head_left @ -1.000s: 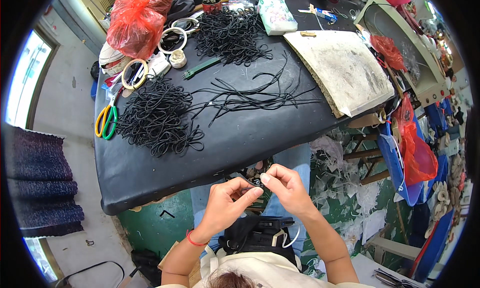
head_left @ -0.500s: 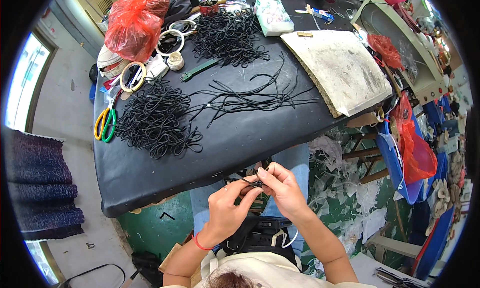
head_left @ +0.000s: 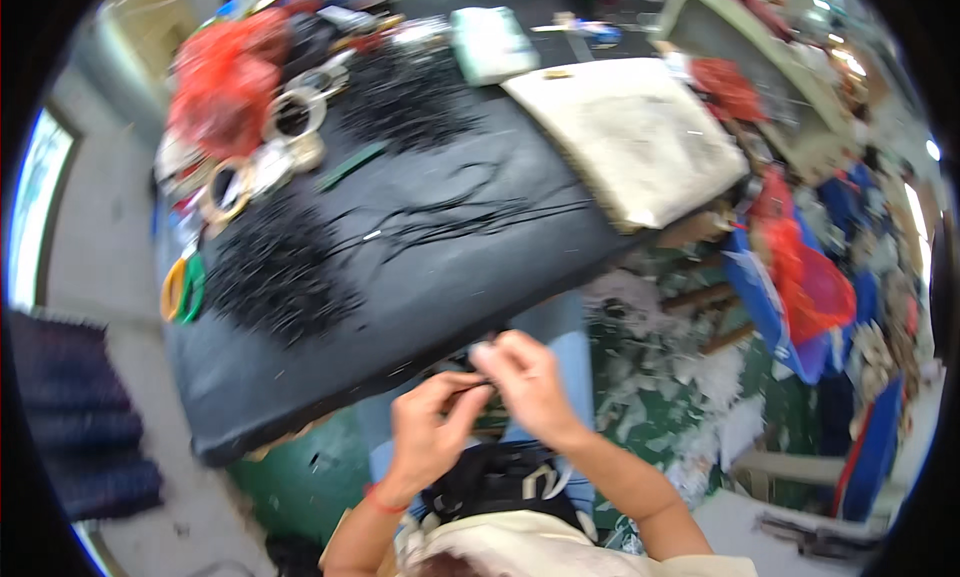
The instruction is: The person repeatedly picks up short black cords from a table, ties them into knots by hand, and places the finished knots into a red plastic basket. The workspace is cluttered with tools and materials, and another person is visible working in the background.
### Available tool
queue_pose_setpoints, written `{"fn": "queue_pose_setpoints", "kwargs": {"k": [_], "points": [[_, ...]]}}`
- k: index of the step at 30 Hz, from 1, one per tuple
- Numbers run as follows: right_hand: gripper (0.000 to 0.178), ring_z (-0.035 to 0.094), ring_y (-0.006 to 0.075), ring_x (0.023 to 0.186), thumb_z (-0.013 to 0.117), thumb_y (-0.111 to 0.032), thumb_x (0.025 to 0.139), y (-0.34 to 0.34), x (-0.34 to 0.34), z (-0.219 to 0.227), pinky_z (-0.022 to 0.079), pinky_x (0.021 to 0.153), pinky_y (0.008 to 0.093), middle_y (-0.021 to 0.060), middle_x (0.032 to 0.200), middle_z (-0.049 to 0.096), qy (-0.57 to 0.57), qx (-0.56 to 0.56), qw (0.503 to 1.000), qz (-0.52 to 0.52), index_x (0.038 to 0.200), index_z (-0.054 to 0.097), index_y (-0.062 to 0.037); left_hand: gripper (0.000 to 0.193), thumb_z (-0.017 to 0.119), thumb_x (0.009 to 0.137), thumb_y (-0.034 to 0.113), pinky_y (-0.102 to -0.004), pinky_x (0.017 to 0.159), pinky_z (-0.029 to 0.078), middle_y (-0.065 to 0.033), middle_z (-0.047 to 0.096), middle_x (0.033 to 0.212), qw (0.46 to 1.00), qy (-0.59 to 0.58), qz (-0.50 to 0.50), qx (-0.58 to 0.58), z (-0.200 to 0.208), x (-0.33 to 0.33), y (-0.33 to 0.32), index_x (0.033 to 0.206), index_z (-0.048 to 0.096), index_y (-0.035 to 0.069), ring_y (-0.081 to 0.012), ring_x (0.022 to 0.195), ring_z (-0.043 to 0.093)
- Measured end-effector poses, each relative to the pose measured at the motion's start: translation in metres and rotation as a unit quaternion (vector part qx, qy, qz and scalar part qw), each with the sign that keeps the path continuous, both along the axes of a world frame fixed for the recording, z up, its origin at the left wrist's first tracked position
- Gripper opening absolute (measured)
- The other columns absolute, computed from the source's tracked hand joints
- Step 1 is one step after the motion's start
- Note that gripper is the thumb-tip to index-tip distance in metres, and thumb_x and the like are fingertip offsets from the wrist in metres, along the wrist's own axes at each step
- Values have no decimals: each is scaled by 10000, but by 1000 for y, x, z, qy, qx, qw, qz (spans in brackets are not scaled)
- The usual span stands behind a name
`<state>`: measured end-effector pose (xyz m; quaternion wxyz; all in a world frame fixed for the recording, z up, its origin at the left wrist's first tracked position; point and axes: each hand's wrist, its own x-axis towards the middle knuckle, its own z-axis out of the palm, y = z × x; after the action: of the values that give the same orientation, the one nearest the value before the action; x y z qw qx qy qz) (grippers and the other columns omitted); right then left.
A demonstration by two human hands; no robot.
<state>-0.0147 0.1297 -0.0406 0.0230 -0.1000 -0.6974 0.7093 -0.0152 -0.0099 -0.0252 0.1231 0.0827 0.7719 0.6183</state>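
Over my lap, just off the table's front edge, both hands are drawn close together. My left hand point(head_left: 428, 429) is closed, thumb and fingers pinching a thin black cord point(head_left: 483, 382). My right hand point(head_left: 532, 389) is closed on the same cord from the other side, fingertips nearly meeting the left ones. Blur and the fingers hide most of it. On the black table point(head_left: 400, 307) lie a heap of black cords point(head_left: 272, 267) at the left, a second heap point(head_left: 405, 92) farther back and loose strands point(head_left: 450, 217) between.
Scissors with orange and green handles point(head_left: 183, 289), tape rolls point(head_left: 228, 190), a red plastic bag point(head_left: 225, 87) and a green tool point(head_left: 350, 167) lie on the left side. A pale board point(head_left: 635, 137) covers the right side. Blue bins point(head_left: 765, 297) stand beyond; scraps litter the floor.
The whole view has shifted and blurred, with the table's things now farther left. My hands stay together on the cord, the right fingertips slightly more raised.
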Motion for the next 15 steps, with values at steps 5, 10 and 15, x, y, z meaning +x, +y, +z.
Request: {"fn": "queue_pose_setpoints", "kwargs": {"k": [5, 10, 15], "points": [[301, 432, 30, 595, 548, -265, 906, -1, -6, -9, 372, 500, 238, -12, 604, 472, -52, 16, 994, 97, 706, 483, -49, 88, 554, 841, 11, -204, 600, 443, -33, 595, 752, 998, 67, 7, -7, -18, -3, -6, 885, 590, -55, -78, 676, 557], [339, 392, 33, 510, 540, -265, 909, 17, 1, 5, 320, 452, 227, -30, 554, 418, -69, -63, 982, 162, 659, 444, -57, 153, 574, 892, 107, -228, 614, 430, -38, 597, 763, 996, 18, -87, -12, 12, -3, 0, 908, 592, -44, -88, 681, 513], [366, 409, 91, 550, 553, -268, 886, 10, -1, -6, 346, 493, 289, 10, 556, 449, -62, -155, 961, 220, 640, 443, -21, 162, 579, 890, 114, -229, 588, 425, -15, 584, 736, 982, -114, -144, 41, 18, -10, -21, 881, 588, -47, -86, 651, 503]]}}
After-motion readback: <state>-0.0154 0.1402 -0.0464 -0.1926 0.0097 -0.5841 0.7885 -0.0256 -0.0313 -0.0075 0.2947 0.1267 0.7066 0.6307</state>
